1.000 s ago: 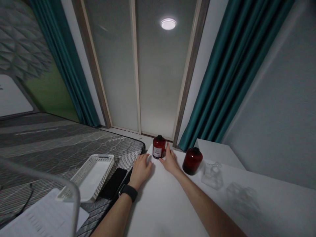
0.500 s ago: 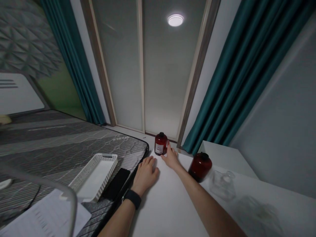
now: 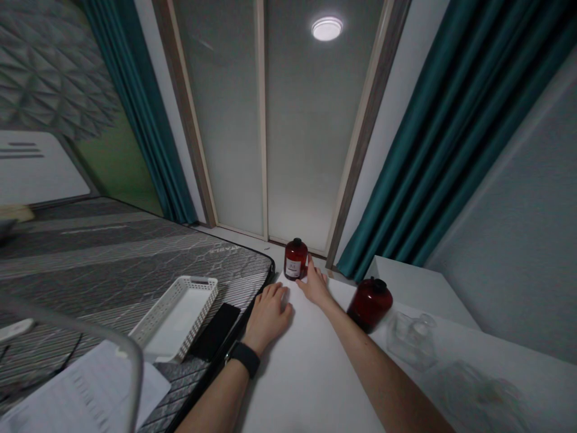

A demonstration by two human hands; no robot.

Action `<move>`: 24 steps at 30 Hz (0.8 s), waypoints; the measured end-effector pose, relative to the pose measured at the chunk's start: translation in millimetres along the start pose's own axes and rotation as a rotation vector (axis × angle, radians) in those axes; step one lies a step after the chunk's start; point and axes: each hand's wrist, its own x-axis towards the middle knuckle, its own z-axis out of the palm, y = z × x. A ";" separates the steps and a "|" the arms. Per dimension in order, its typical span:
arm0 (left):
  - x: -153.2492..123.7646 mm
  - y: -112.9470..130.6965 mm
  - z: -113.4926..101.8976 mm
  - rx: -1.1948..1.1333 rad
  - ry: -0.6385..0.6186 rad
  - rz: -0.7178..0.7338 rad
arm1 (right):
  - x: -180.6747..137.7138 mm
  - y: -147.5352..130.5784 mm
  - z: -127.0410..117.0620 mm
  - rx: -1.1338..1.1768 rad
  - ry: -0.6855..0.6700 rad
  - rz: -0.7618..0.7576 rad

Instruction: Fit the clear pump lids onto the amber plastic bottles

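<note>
A dark red bottle (image 3: 296, 252) with a black cap and a white label stands upright at the far end of the white tabletop (image 3: 302, 373). My right hand (image 3: 317, 287) is at its right side, index finger raised along the bottle and thumb low by its base. These fingers are spread rather than wrapped round it; whether they touch the glass I cannot tell. Resting palm down on the left edge of the tabletop is my left hand (image 3: 268, 316), fingers apart, with a dark watch (image 3: 244, 359) on the wrist.
Right of my right forearm stand a larger dark red bottle (image 3: 370, 305), a clear glass bottle (image 3: 411, 340) and crumpled clear plastic (image 3: 478, 391). On the mattress (image 3: 234, 258) at left lie a white basket (image 3: 180, 322), a black phone-like slab (image 3: 216, 331) and printed paper (image 3: 85, 391). A grey curved tube (image 3: 135, 373) crosses there.
The view has shifted slightly, so everything sits a little further right. Both hands and the labelled bottle keep nearly the same places relative to each other.
</note>
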 end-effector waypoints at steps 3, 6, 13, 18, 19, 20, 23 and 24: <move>-0.2 0.2 0.0 0.006 0.006 0.003 | -3.0 0.2 -0.4 0.037 0.002 -0.008; -0.5 0.8 0.4 0.012 0.017 0.006 | -10.8 1.2 -1.4 0.082 0.002 -0.013; -1.4 2.1 0.0 0.012 0.058 0.042 | -47.4 -2.8 -14.2 0.195 -0.016 -0.070; -0.4 2.8 -1.3 -0.009 0.078 0.104 | -85.9 -6.1 -32.7 0.245 -0.040 -0.098; -0.5 3.9 -2.0 -0.017 0.083 0.117 | -94.4 -5.8 -37.2 0.248 -0.046 -0.104; -0.8 5.7 -2.8 -0.026 0.088 0.132 | -102.9 -5.1 -42.0 0.248 -0.051 -0.111; -4.3 14.4 -5.4 -0.061 0.093 0.200 | -128.5 -0.7 -57.4 0.236 -0.059 -0.141; -6.6 18.1 -6.0 -0.072 0.089 0.230 | -137.1 1.4 -62.7 0.229 -0.060 -0.152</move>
